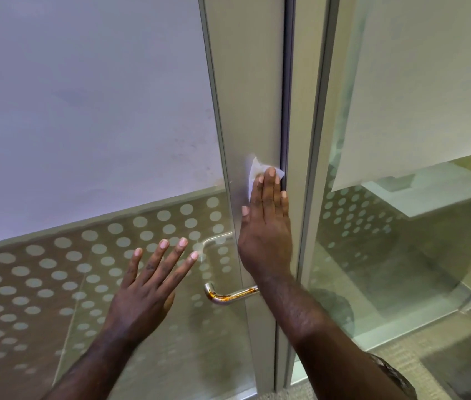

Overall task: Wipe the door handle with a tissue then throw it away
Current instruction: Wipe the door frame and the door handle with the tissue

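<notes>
You are facing a glass door (90, 116), frosted above and dotted with pale circles lower down, with a metal frame (245, 90) running up its right edge. Your right hand (266, 226) lies flat against that frame, fingers pressed together, pinning a white tissue (254, 171) under the fingertips. Your left hand (144, 287) hangs open in front of the dotted glass, fingers spread, holding nothing and apparently not touching the pane. The door handle (228, 298), a bent metal lever, sits well below the tissue, partly hidden behind your right wrist, and it carries orange-brown smears along its length.

By the look of it, you are wiping the frame, not the lever, so the real wiping step is not yet done. Next, bring the tissue down, wrap it around the lever and rub along the stained stretch. No bin is in view.
</notes>
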`<state>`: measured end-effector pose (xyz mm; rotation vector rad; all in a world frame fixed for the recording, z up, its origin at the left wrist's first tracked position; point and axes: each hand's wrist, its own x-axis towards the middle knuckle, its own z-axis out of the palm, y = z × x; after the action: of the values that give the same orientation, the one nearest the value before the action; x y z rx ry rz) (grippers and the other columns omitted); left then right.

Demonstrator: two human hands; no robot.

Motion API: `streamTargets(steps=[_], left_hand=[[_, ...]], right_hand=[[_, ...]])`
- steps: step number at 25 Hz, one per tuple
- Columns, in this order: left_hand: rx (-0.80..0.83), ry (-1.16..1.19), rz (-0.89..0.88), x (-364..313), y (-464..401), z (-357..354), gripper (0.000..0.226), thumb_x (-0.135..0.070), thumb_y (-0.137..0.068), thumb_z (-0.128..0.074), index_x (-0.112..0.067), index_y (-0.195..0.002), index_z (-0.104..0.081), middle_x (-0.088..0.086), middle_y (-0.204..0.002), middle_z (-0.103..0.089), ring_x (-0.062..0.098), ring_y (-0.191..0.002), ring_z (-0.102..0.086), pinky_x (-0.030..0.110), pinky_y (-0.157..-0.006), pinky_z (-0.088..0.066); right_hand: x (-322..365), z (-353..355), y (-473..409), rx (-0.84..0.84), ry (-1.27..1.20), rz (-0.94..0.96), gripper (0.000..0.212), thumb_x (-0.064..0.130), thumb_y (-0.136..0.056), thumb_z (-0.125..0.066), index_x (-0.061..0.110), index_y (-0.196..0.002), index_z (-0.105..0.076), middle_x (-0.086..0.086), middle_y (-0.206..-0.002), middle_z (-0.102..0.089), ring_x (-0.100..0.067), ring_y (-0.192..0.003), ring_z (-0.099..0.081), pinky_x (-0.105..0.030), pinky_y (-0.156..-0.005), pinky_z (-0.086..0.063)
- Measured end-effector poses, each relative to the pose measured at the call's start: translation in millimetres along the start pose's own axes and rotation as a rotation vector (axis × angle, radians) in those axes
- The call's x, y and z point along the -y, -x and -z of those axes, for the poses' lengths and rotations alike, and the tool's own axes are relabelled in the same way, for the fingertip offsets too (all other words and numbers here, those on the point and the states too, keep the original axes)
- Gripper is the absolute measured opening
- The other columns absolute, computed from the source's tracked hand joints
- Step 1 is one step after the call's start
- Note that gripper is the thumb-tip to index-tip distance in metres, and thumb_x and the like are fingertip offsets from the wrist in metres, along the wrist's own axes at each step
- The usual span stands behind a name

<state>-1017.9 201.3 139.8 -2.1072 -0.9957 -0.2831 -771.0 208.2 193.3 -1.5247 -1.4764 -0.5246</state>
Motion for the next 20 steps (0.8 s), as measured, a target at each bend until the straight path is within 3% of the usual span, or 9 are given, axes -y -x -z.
streamTargets(steps=[4,7,12,16,20], left_hand=[[0.018,-0.007,0.004,1,1,-2,0.097,-0.026,-0.077,-0.063,-0.027,-0.160,-0.013,0.002,-0.169,-0.007,0.025,-0.155,-0.007,0.052,-0.123,0.000],[0.006,-0.026,-0.006,2,1,-4,0.088,-0.030,-0.080,-0.049,-0.028,-0.160,-0.013,0.001,-0.169,-0.008,0.024,-0.155,-0.008,0.052,-0.123,-0.002],[0.007,-0.008,-0.007,3,2,-3,0.085,-0.031,-0.081,-0.042,-0.028,-0.160,-0.011,0.000,-0.169,-0.007,0.024,-0.155,-0.006,0.052,-0.123,-0.002],[-0.007,0.004,-0.014,3,1,-2,0.085,-0.030,-0.082,-0.042,-0.028,-0.160,-0.010,0.001,-0.169,-0.005,0.024,-0.155,-0.006,0.052,-0.123,-0.003],[-0.003,0.037,-0.009,4,2,1,0.086,-0.030,-0.081,-0.042,-0.028,-0.160,-0.008,0.000,-0.169,-0.003,0.023,-0.155,-0.004,0.051,-0.123,-0.002]], right_hand=[[9,6,6,0.093,-0.015,-0.018,0.071,0.046,-0.100,-0.030,0.004,-0.151,-0.004,-0.016,-0.160,-0.001,-0.027,-0.148,0.001,-0.039,-0.121,-0.004],[11,12,-12,0.096,0.020,-0.045,0.087,0.061,-0.094,-0.029,0.002,-0.151,-0.003,-0.015,-0.159,0.006,-0.028,-0.148,0.005,-0.037,-0.121,0.002],[22,11,22,0.189,-0.075,-0.145,0.090,0.066,-0.092,-0.024,0.003,-0.151,0.001,-0.016,-0.160,0.007,-0.026,-0.148,0.008,-0.038,-0.120,0.000],[15,13,-4,0.154,-0.044,-0.046,0.091,0.066,-0.091,-0.027,0.002,-0.151,0.000,-0.018,-0.160,0.005,-0.027,-0.148,0.007,-0.039,-0.121,0.000],[19,13,-7,0.103,-0.091,-0.102,0.083,0.058,-0.095,-0.028,0.004,-0.151,0.001,-0.015,-0.160,0.006,-0.024,-0.148,0.008,-0.038,-0.121,-0.004]])
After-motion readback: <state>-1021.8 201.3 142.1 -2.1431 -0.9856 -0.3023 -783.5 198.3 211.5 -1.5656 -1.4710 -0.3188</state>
